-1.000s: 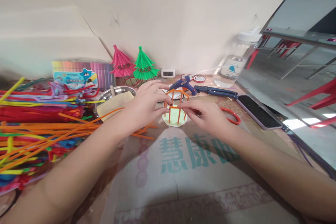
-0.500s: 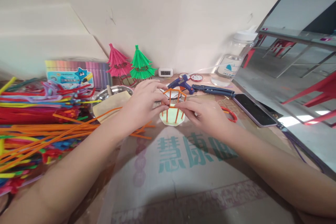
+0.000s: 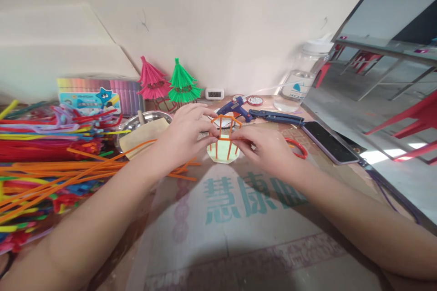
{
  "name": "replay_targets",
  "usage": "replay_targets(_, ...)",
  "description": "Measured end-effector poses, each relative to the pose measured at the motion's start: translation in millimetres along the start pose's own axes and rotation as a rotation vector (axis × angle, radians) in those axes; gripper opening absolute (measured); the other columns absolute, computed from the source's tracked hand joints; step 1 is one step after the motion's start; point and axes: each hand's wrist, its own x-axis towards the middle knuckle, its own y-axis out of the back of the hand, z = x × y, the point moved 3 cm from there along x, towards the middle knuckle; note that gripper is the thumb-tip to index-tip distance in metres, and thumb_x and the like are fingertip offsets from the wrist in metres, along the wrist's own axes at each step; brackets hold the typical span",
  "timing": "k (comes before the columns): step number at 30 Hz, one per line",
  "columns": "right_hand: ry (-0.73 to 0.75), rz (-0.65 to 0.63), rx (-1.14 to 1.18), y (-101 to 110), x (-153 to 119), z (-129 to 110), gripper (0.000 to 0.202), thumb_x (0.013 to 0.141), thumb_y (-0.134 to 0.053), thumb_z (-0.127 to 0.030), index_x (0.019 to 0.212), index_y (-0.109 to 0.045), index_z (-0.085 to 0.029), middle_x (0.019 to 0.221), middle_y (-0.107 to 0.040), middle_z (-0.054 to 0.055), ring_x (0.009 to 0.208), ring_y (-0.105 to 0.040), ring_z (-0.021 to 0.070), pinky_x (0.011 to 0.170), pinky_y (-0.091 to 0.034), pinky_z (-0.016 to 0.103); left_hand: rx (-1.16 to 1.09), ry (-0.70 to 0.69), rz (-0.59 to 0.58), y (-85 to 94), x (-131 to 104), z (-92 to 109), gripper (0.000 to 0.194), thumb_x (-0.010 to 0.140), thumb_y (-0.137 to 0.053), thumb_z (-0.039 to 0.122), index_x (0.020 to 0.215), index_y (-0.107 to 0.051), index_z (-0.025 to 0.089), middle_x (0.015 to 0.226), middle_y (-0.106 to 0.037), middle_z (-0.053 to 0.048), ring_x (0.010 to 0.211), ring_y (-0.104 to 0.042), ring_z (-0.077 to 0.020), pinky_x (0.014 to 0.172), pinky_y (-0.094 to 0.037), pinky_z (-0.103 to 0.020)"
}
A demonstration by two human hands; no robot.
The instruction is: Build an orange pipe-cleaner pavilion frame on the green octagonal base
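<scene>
A small orange pipe-cleaner frame [image 3: 226, 118] with upright posts and a ring on top stands on a pale yellow-green base [image 3: 223, 158]. A short orange crosspiece [image 3: 224, 139] spans two front posts partway up. Its left end is pinched by my left hand [image 3: 193, 129], thumb and forefinger closed there. From the other side my right hand [image 3: 264, 143] closes thumb and forefinger at the right end, by the post. The exact contact of the fingertips is partly hidden.
Loose orange pipe cleaners [image 3: 68, 168] and a colourful heap lie left. Behind are a metal bowl [image 3: 155, 116], green tree [image 3: 184, 84], pink tree [image 3: 152, 79], glue gun [image 3: 235, 108] and clock [image 3: 214, 94]. Right: red-handled scissors [image 3: 298, 149], phone [image 3: 330, 142], water bottle [image 3: 298, 77].
My right fingertips have shifted very slightly against the crosspiece and post. My left hand keeps nearly the same pose, and the view has moved a touch.
</scene>
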Motion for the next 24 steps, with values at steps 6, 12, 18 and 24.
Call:
replay_targets(6,-0.038,-0.007,0.036,-4,0,2,0.016,0.096,-0.057,-0.021,0.100,-0.072,-0.022,0.091,-0.077,0.003,0.079,-0.068,0.0182,0.071,-0.044,0.028,-0.005,-0.001,-0.014,3.5,1,1,0.004,0.085,-0.075,0.027,0.088,-0.076,0.023,0.118,-0.069,-0.006,0.122,-0.057,-0.0285,0.107,-0.039,-0.049)
replay_targets(12,-0.102,-0.013,0.115,-6,1,4,0.014,0.095,-0.059,-0.022,0.097,-0.072,-0.020,0.089,-0.077,0.003,0.076,-0.068,0.0172,0.068,-0.044,0.027,-0.023,0.042,0.000,-6.2,-1,5,0.025,0.086,-0.075,0.033,0.108,-0.073,0.023,0.137,-0.060,-0.010,0.136,-0.047,-0.0317,0.116,-0.035,-0.053)
replay_targets(18,-0.032,-0.014,0.063,-4,0,2,0.017,0.096,-0.058,-0.021,0.104,-0.074,-0.020,0.094,-0.078,0.004,0.083,-0.069,0.0199,0.074,-0.045,0.030,-0.038,0.080,0.072,-33.9,-3,11,0.020,0.087,-0.073,0.035,0.104,-0.076,0.025,0.140,-0.060,-0.007,0.143,-0.038,-0.0335,0.120,-0.028,-0.057)
replay_targets(24,0.001,-0.008,0.051,-3,0,2,0.023,0.095,-0.057,-0.015,0.110,-0.074,-0.019,0.097,-0.078,0.005,0.084,-0.069,0.0206,0.074,-0.045,0.032,-0.063,0.107,0.074,-37.7,-3,14,0.014,0.087,-0.070,0.028,0.099,-0.076,0.025,0.136,-0.063,-0.006,0.140,-0.041,-0.0319,0.120,-0.030,-0.056)
